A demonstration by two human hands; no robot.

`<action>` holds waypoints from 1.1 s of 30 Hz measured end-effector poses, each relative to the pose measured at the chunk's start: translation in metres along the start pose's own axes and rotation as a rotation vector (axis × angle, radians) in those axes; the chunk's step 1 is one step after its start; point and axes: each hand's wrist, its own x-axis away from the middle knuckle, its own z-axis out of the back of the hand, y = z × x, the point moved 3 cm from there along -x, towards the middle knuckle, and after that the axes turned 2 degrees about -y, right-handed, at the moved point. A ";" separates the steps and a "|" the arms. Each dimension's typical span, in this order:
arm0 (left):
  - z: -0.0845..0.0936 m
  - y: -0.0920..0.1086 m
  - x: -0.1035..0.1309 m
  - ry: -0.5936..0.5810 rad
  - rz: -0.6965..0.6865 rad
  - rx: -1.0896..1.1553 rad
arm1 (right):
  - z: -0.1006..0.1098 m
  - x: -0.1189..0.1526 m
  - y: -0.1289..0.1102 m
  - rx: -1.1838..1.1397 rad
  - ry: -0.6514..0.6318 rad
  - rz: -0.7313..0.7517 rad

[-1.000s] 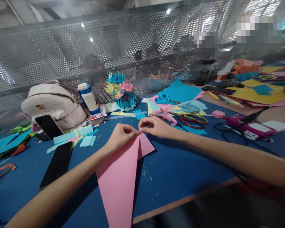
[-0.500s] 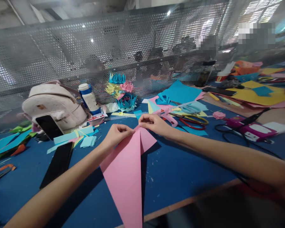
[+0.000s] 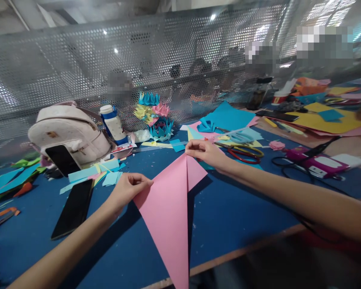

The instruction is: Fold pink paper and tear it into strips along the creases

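A folded sheet of pink paper (image 3: 168, 208) hangs point-down between my hands, its tip reaching past the table's front edge. My left hand (image 3: 129, 190) pinches its left edge between thumb and fingers. At the top corner my right hand (image 3: 203, 152) grips the paper in a closed pinch. A smaller pink flap (image 3: 196, 173) sticks out to the right below that hand. Just behind my right hand lie scissors with red and yellow handles (image 3: 243, 156) and a pink glue gun, mostly hidden.
To the left are a pale backpack (image 3: 67, 132), a phone leaning on it, a black phone (image 3: 74, 208) lying flat and paper scraps (image 3: 90, 174). A bottle (image 3: 112, 124) and paper flowers (image 3: 161, 128) stand behind. Rightward lie a magenta power strip (image 3: 315, 162) with cables and a pink paper rose (image 3: 276, 145).
My left hand has slid down and left along the paper's edge, away from my right hand. The right hand and the paper's top corner have shifted slightly right.
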 end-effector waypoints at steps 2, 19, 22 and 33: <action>0.007 -0.005 0.008 0.015 0.005 -0.016 | 0.003 0.002 0.001 0.000 0.012 -0.017; 0.033 -0.003 0.029 0.162 -0.115 -0.167 | -0.001 0.000 0.015 0.088 -0.006 -0.032; 0.040 0.007 0.018 0.197 -0.174 -0.159 | 0.000 -0.005 0.009 0.108 -0.081 -0.020; 0.021 0.059 -0.027 0.114 -0.368 -0.128 | -0.006 -0.032 -0.047 0.171 -0.215 0.218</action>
